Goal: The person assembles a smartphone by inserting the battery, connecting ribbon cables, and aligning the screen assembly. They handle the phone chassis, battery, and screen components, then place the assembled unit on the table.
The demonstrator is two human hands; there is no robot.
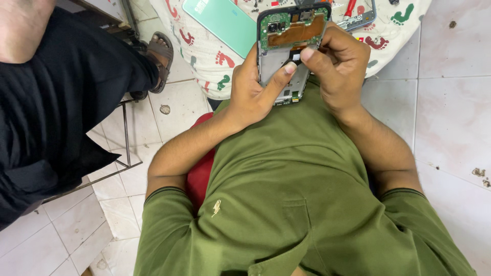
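Note:
An opened smartphone [293, 31] with its back cover off shows a green circuit board and a copper-coloured shield. My left hand [254, 92] holds it by its left edge, thumb pressed on the grey inner frame. My right hand [341, 66] grips the phone's right side, with thumb and forefinger pinching at a small black part near the middle of the frame. The phone is held upright above my green shirt.
A white cloth with coloured footprint patterns [215, 48] covers a surface ahead; on it lie a mint-green phone back cover [222, 20] and another phone frame [360, 18]. Another person in black clothes [56, 102] with a sandalled foot [159, 56] sits at left. The floor is white tile.

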